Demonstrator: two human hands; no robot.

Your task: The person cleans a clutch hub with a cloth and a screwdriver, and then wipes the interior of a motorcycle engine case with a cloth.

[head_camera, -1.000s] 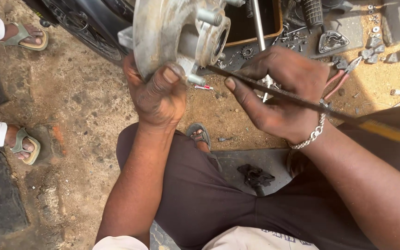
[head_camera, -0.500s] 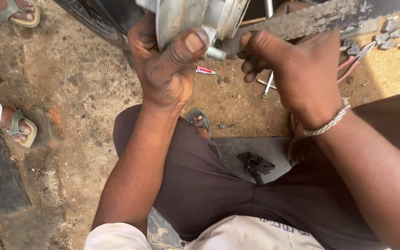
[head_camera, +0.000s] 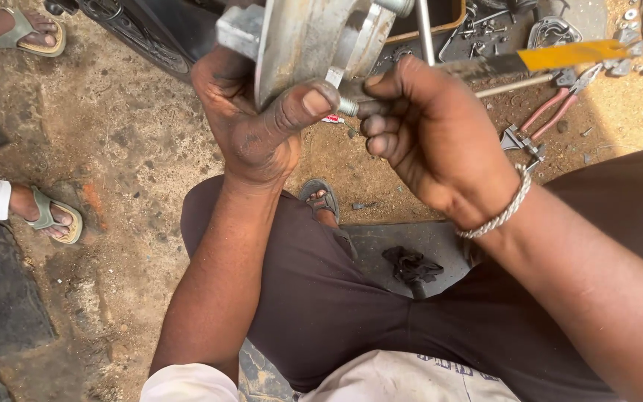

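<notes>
In both hands (head_camera: 262,126), a metal hub (head_camera: 314,37)

The metal hub (head_camera: 303,37) sat at twelve o'clock above the person's knees, with the left hand (head_camera: 258,123) under it at eleven o'clock and the right hand (head_camera: 433,134) just beside it at one o'clock, touching a bolt (head_camera: 347,106) on its lower edge. Pliers (head_camera: 560,104) and loose tools lay on the ground at two o'clock, behind the right wrist. A rag (head_camera: 411,264) lay between the thighs at five o'clock, and two sandalled feet (head_camera: 46,216) stood at nine and ten o'clock.
</notes>
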